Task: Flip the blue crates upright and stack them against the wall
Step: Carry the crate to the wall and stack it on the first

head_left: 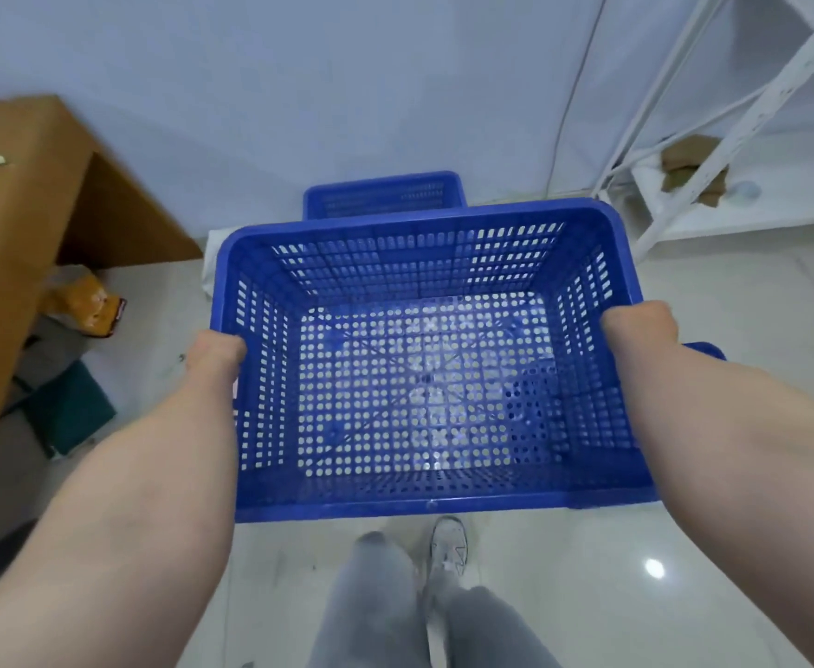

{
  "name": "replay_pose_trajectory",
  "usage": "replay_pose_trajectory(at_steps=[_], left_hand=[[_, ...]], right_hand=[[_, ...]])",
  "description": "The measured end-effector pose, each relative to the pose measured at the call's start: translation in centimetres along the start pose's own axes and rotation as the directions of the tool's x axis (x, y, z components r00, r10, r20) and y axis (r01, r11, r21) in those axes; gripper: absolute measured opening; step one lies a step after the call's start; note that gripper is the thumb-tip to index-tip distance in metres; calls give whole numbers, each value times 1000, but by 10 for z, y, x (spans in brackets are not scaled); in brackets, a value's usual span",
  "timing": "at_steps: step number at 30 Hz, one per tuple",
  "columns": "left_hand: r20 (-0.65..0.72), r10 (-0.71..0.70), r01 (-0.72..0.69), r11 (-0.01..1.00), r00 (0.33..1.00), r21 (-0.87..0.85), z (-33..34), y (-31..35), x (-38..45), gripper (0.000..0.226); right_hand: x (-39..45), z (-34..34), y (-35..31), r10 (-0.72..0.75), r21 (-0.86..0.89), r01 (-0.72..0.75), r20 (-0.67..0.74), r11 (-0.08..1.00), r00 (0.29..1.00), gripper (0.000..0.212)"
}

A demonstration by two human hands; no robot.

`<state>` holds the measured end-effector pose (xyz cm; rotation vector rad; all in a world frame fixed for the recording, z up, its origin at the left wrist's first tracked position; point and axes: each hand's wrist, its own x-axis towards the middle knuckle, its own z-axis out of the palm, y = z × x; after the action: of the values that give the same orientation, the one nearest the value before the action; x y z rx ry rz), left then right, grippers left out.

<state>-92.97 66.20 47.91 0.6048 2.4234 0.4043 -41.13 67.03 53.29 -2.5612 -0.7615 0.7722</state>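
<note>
Head view: blue crate (424,378) held upright and open-side up above the pale floor (684,571), left rim gripped by the left hand (214,356), right rim by the right hand (639,327), second blue crate (383,195) seen beyond by the wall (347,89).

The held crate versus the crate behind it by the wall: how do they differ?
The held crate is gripped at both side rims, by the left hand and the right hand; the far crate is untouched. The held crate shows its whole open inside; the far crate is mostly hidden behind it, pose unclear. Both are blue perforated plastic.
</note>
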Motion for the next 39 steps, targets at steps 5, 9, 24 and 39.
replay_pose_trajectory(at_steps=[5, 9, 24, 39], left_hand=[[22, -59, 60, 997, 998, -57, 3, 49, 38, 31], [27, -70, 72, 994, 997, -79, 6, 88, 78, 30], [57, -48, 50, 998, 997, -37, 20, 249, 222, 30], [1, -115, 115, 987, 993, -108, 97, 370, 329, 41]], right_hand=[[34, 15, -62, -65, 8, 65, 0, 998, 998, 20], [60, 34, -115, -121, -30, 121, 10, 992, 993, 10], [169, 104, -296, -57, 3, 57, 34, 998, 998, 31], [320, 191, -447, -26, -46, 32, 123, 998, 992, 22]])
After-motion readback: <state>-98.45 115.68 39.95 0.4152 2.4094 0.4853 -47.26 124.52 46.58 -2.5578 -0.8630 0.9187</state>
